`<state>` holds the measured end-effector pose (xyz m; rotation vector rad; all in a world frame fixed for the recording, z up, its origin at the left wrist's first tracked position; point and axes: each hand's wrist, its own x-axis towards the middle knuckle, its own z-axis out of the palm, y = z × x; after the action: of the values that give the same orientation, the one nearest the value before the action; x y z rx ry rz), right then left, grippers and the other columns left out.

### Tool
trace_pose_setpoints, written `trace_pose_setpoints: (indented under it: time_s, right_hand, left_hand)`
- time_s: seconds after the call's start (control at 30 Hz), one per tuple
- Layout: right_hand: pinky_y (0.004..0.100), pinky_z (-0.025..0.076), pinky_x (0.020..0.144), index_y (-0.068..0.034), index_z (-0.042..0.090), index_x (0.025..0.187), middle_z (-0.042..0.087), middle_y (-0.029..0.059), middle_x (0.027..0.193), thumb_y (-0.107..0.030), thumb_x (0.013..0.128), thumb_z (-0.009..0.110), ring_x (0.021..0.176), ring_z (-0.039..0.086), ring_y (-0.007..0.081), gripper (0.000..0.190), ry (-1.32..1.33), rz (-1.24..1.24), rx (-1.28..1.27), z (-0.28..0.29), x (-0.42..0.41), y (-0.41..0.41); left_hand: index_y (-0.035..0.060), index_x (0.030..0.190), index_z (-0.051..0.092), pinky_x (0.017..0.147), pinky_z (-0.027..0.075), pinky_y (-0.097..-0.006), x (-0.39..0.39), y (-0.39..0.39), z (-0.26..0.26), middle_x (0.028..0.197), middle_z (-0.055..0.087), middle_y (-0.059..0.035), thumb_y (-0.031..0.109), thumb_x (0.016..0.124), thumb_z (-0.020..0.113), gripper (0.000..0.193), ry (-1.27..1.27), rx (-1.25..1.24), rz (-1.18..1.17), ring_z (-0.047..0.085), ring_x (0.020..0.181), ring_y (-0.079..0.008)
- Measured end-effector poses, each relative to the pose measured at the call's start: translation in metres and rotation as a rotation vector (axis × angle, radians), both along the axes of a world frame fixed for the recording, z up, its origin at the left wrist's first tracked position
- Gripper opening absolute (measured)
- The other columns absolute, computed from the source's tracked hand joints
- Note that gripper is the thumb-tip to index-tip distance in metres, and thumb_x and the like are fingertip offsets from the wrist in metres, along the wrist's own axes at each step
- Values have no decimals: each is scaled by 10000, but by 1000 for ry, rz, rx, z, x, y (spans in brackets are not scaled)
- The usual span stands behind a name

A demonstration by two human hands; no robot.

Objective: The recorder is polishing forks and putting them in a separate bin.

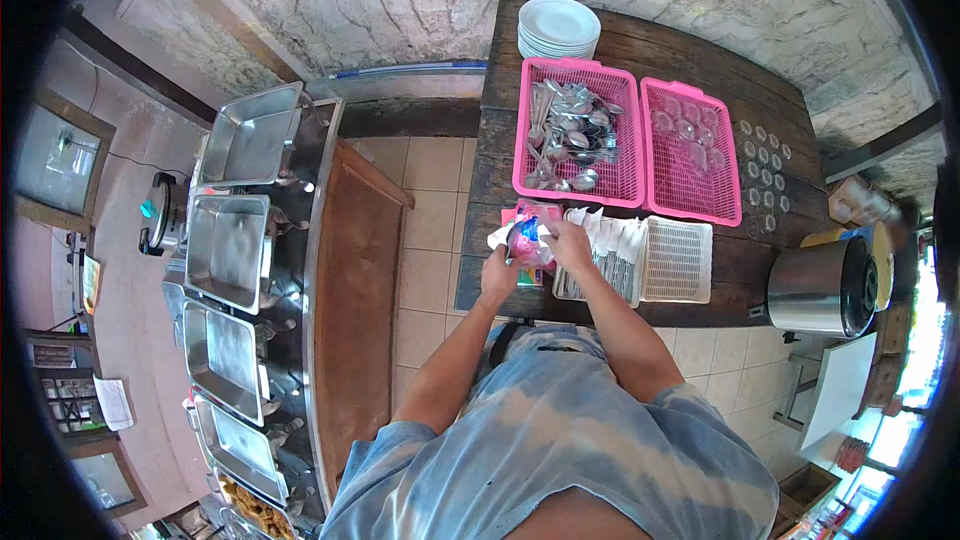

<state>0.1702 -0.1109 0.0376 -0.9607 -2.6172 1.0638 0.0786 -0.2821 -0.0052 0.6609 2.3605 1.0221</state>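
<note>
My left hand is at the near left of the wooden table, its fingers closed around what looks like a metal spoon, only partly visible. White paper shows beside it. A pink and blue plastic packet lies just beyond, between my two hands. At its right side, the fingers of my right hand touch the packet; whether they grip it is hidden. To the right, a white plastic basket holds cutlery tucked in white paper sleeves, partly behind my right forearm.
Behind are a pink basket of loose spoons and forks, another pink basket with glasses, and stacked white plates. Upturned glasses and a steel urn stand right. A counter with steel food pans runs left.
</note>
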Motion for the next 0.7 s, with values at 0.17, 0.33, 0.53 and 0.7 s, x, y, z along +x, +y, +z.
trace_pose_setpoints:
  time_s: [0.17,0.33,0.53,0.7]
  right_hand:
    - [440,552,748,17,734,1023,713,218,875,-161,870,769,810,704,369,237,153,-109,-48,-15,11,4]
    - [372,608,622,67,622,1128,707,224,1013,-138,998,655,803,765,301,245,294,-317,-158,-34,25,20]
    - [313,611,855,30,598,1266,674,144,1205,-107,1050,589,1003,697,197,256,462,-355,-753,33,39,6]
    - [315,602,880,23,615,1274,694,118,1168,-91,1018,646,1035,688,178,282,548,-271,-807,73,65,0]
  left_hand:
    - [-30,1027,613,843,516,-542,3,1,7,1010,701,-290,294,882,777,391,-38,21,17,667,1000,-493]
    - [-23,1025,626,861,514,-542,4,7,20,1034,708,-281,284,883,770,368,-31,8,24,667,1028,-486]
    - [-20,1026,652,859,524,-495,10,-5,39,1015,709,-270,325,881,789,398,22,114,155,684,992,-445]
    - [43,1175,673,814,528,-349,20,18,93,1023,714,-63,335,963,765,372,-533,518,195,679,891,-187]
